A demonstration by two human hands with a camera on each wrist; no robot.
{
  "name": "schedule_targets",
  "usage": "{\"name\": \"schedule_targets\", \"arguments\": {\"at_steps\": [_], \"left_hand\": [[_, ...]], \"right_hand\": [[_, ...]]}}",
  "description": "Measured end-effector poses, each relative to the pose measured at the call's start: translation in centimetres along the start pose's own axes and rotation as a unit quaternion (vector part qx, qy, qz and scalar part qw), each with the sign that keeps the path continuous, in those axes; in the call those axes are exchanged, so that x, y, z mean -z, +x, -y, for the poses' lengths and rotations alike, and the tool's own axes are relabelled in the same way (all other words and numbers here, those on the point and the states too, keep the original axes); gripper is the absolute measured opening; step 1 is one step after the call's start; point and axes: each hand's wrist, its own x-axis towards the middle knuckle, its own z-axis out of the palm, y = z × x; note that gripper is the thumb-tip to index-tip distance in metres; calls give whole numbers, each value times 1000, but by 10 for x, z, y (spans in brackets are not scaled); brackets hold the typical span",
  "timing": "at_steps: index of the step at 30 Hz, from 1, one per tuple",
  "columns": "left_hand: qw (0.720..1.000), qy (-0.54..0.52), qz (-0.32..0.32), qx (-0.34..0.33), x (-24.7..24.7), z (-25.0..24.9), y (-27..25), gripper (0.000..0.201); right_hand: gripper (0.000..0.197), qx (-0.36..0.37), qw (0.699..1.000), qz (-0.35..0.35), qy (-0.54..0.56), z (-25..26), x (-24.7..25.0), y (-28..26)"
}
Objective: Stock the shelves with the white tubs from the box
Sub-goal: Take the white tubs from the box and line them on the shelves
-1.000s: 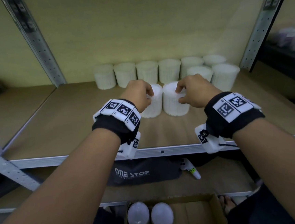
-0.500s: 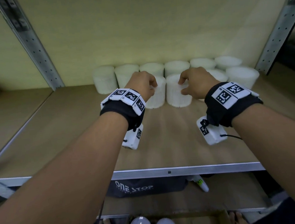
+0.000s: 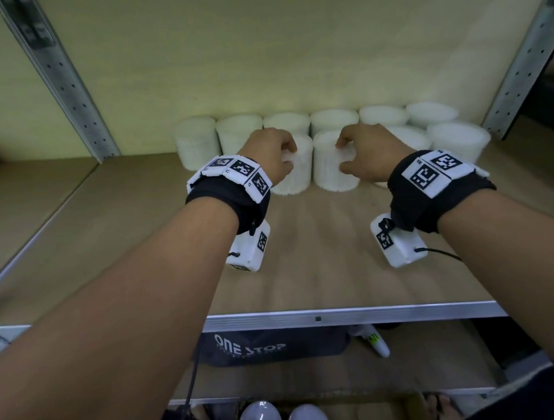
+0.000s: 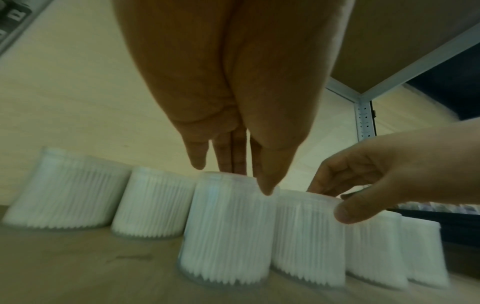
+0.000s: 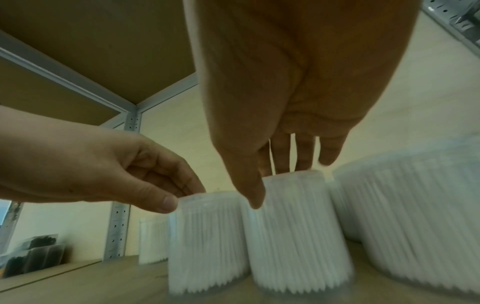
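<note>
The left hand [image 3: 269, 157] grasps one white tub [image 3: 293, 166] by its top, and the right hand [image 3: 369, 154] grasps its neighbour [image 3: 327, 165]. Both tubs stand touching on the shelf [image 3: 306, 257], just before the far row [image 3: 335, 121]. Placement looks finished; next, release and reach down to the box [image 3: 380, 415].

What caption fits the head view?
Both hands, left hand and right hand, grip two white tubs side by side on the shelf.
</note>
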Motion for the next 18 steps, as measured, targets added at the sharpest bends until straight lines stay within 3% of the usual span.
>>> {"name": "schedule_targets", "arguments": {"at_steps": [4,18], "left_hand": [[1000,-11,-22,-3,0,-1,-20,42],[999,4,34,26,4,-33,-151,51]], "right_hand": [[57,0,998,-36,-41,2,-3,-22],[45,29,999,-7,30,38,-20,-152]]}}
